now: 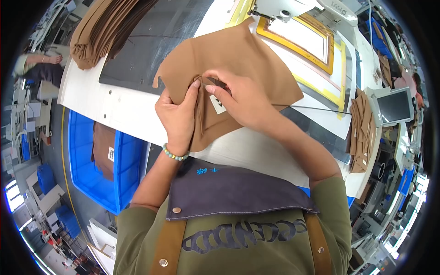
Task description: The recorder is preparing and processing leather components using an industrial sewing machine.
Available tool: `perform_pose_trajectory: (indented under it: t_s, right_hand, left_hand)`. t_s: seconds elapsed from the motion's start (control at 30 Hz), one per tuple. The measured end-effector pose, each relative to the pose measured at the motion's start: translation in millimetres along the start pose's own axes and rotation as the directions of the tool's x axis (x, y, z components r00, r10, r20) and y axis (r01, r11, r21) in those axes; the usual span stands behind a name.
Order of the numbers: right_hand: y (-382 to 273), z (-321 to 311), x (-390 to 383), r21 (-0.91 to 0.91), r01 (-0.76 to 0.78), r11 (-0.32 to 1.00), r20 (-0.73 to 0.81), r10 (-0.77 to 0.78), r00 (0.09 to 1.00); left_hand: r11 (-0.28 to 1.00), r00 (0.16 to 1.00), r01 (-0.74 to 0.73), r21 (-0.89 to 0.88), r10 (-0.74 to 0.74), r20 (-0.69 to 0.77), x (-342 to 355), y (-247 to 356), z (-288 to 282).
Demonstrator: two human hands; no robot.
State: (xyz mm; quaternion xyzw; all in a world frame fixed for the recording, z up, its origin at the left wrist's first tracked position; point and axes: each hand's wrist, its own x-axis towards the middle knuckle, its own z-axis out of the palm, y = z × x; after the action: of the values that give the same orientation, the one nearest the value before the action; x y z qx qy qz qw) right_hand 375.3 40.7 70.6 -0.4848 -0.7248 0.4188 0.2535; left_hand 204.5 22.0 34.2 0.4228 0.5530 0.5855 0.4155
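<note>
A brown fabric piece [261, 59] with curved edges is held over the white worktable [126, 105]. My left hand [176, 110], with a beaded bracelet at the wrist, pinches it at a narrow folded seam or slit, thumb on top. My right hand [240, 98] is beside it, fingers curled at the same spot round something small and dark, partly hidden and too small to name. A pale label [217, 104] with dark print lies on the fabric just below my fingers.
Brown stacks [94, 34] [362, 133] lie left and right. Behind are a machine head [293, 9], yellow frame [327, 50] and dark plate [123, 68]. A screen [394, 105] stands right. A blue bin [123, 169] holds fabric below the table. A co-worker's hand [52, 59] shows far left.
</note>
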Motion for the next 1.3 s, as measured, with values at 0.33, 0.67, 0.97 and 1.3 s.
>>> perform_pose_trajectory:
  t_s: [0.33,0.67,0.97,1.3]
  right_hand:
    - [-4.2,-10.6,-52.5,0.137,-0.116,0.984,-0.325,0.155,0.933]
    - [-2.6,4.3,-82.3,0.598,-0.159,0.786,-0.283,0.393,0.875]
    - [15.0,10.0,-88.0,0.723,-0.130,0.678,-0.251,0.433,0.866]
    - [17.4,9.2,-87.9,0.739,-0.141,0.659,-0.216,0.431,0.876]
  left_hand:
    - [0.956,0.959,0.242,-0.167,-0.210,0.191,-26.9,3.5,40.8]
    - [1.000,0.958,-0.012,0.004,0.010,0.288,-41.0,-11.4,54.6]
    - [0.993,0.948,-0.095,0.064,0.071,0.312,-46.2,-14.7,56.1]
    - [0.994,0.945,-0.087,0.059,0.064,0.319,-46.0,-9.2,57.4]
